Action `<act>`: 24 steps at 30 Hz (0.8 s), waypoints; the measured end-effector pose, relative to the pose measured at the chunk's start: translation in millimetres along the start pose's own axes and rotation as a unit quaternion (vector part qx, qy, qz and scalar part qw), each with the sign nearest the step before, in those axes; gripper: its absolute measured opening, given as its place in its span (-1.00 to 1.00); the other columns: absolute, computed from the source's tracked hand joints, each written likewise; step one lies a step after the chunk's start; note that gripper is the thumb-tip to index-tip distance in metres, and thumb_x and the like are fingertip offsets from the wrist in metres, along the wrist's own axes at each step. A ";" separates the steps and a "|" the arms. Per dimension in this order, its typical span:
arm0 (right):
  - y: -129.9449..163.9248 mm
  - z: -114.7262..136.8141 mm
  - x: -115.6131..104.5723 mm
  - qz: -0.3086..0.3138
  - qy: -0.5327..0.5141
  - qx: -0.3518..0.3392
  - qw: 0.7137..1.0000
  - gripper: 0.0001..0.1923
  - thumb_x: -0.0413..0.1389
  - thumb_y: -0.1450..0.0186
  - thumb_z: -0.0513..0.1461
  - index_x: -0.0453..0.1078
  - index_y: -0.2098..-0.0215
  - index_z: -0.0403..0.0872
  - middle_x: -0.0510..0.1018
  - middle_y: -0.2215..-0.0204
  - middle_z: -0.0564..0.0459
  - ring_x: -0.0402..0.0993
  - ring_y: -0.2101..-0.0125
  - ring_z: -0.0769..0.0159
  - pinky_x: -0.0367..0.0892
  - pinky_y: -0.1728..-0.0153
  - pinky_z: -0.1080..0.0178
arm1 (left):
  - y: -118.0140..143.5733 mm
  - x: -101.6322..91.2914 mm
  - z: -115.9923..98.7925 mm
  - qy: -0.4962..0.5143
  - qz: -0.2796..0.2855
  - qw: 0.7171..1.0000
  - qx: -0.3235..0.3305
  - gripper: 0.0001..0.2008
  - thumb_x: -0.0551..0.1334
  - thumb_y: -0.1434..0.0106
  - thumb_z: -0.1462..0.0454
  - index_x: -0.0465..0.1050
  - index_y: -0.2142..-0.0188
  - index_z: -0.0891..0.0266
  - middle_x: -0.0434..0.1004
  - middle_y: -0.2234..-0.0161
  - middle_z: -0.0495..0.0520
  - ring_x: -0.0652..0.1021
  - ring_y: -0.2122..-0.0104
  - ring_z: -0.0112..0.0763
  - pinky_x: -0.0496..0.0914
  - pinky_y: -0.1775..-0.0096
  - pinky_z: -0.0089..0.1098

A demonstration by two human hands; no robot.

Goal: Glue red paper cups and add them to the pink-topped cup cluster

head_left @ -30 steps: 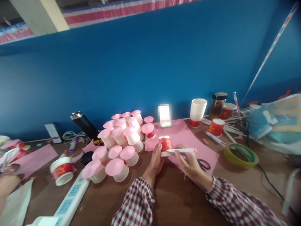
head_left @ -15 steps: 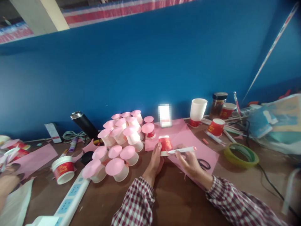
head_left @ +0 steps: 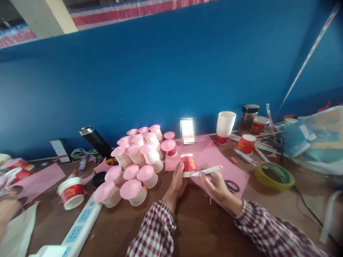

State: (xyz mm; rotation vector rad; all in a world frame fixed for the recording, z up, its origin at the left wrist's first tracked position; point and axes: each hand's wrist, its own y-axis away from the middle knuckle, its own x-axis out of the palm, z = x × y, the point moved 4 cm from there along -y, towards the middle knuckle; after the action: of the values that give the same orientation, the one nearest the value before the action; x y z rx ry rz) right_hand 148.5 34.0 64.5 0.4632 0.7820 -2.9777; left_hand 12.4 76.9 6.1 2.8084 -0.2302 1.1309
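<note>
Head view: an upturned red paper cup (head_left: 188,165) stands rim-down on a sheet of pink paper (head_left: 211,157) near the middle of the brown table (head_left: 198,228). The left hand (head_left: 178,182) rests against the cup's left side, thumb up along its wall and fingers curled round it, steadying it. The right hand (head_left: 214,182) is closed on a white marker (head_left: 207,171) with a pink cap end; the marker lies almost level, its tip at the foot of the cup on the right side. Both arms wear red-and-white checked sleeves (head_left: 157,233). Black scissors (head_left: 232,186) lie on the pink paper just right of the right hand. Left of the cup sits a heap of white cups topped with pink discs (head_left: 136,157). Nearer the left edge stands a single red and white cup (head_left: 71,192), and beside it a white power strip (head_left: 80,228) runs toward the near edge. A black flask (head_left: 95,141) lies tilted by the blue wall (head_left: 160,78). To the right are a stack of white cups (head_left: 225,125), a dark-lidded jar (head_left: 248,118), another red cup (head_left: 245,144) and a green roll of tape (head_left: 274,176). At the far left edge another person's hand (head_left: 7,210) shows, blurred
</note>
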 end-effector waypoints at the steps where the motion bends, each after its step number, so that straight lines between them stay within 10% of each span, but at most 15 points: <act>1: -0.2 0.2 -0.2 -0.004 -0.003 0.002 1.000 -0.78 -0.03 -0.36 -0.23 0.34 0.42 -0.07 0.45 0.50 0.08 0.34 0.50 0.36 0.24 0.46 0.31 | -0.2 0.0 0.1 0.000 0.002 1.000 0.000 -0.73 0.33 -0.22 0.10 0.47 0.23 0.26 0.53 0.27 0.04 0.51 0.27 -0.36 0.34 0.09 -0.31; 24: 2.7 -13.9 1.4 -0.030 0.015 0.010 0.999 -0.77 0.00 -0.43 -0.12 0.41 0.25 -0.06 0.56 0.36 -0.03 0.48 0.38 0.27 0.38 0.37 0.26 | 4.2 3.9 -2.1 0.013 -0.001 1.000 -0.006 -0.77 0.34 -0.22 0.14 0.46 0.24 0.24 0.53 0.26 0.02 0.52 0.27 -0.42 0.39 0.12 -0.37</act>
State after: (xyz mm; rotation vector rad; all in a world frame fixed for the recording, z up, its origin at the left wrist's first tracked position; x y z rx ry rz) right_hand 151.2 38.4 51.3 0.4951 0.7826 -3.0429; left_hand 13.0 72.6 10.4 2.7815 -0.2319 1.1597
